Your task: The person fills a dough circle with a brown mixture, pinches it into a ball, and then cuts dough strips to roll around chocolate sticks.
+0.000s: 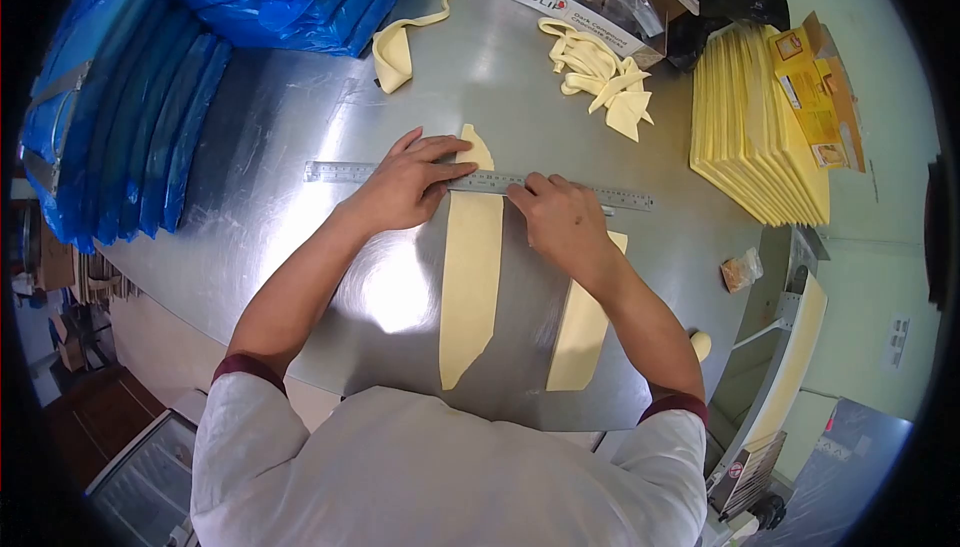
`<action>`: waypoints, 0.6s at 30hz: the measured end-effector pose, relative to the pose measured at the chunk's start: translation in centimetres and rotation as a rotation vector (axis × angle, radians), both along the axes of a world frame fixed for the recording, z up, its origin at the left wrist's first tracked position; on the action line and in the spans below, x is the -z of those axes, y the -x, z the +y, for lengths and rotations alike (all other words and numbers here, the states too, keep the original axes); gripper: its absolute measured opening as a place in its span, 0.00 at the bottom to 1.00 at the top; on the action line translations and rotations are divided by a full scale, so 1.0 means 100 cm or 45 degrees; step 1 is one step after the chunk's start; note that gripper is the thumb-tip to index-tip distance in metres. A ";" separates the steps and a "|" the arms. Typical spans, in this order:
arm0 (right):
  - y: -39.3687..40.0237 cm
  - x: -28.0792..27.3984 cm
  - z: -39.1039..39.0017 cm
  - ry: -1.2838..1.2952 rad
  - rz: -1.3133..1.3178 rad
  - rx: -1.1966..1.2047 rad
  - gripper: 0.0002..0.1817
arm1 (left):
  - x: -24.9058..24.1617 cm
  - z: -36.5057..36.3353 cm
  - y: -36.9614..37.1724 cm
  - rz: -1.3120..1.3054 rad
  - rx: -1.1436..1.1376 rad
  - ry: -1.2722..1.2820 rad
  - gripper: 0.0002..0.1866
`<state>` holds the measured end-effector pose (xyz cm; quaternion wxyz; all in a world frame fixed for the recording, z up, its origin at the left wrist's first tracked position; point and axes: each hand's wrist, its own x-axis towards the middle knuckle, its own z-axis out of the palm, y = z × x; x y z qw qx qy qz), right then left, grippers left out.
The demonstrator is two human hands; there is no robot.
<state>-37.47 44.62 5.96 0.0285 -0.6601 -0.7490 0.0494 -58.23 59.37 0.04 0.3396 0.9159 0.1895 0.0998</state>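
Note:
A metal ruler lies across the upper part of a long pale-yellow dough strip. My left hand holds the ruler down, its thumb and index finger on the metal and another finger reaching to the cut-off dough end beyond it. At the ruler's near edge, just right of the strip, my right hand is closed with its fingers curled. A small metallic end shows beside its knuckles; the rest of that tool is hidden. Partly under my right forearm lies a second dough strip.
Dough scraps and a curled dough piece lie at the back of the steel table. Behind stands a cardboard box. Blue-wrapped stacks line the left, yellow stacked sheets the right. A small packet lies near the right edge.

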 end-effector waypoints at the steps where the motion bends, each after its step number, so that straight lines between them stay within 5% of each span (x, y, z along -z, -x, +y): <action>1: -0.001 0.001 0.001 0.015 -0.002 0.007 0.09 | 0.001 0.000 0.000 0.000 0.002 -0.004 0.29; 12: -0.083 -0.025 -0.053 0.004 -0.162 0.150 0.12 | -0.001 0.004 0.000 0.005 -0.003 0.061 0.29; 16: -0.098 -0.044 -0.085 -0.074 0.252 0.557 0.08 | 0.001 0.010 -0.018 -0.291 -0.290 0.074 0.31; 18: -0.102 -0.036 -0.098 -0.104 0.388 0.625 0.06 | 0.000 0.013 -0.033 -0.080 -0.288 -0.117 0.28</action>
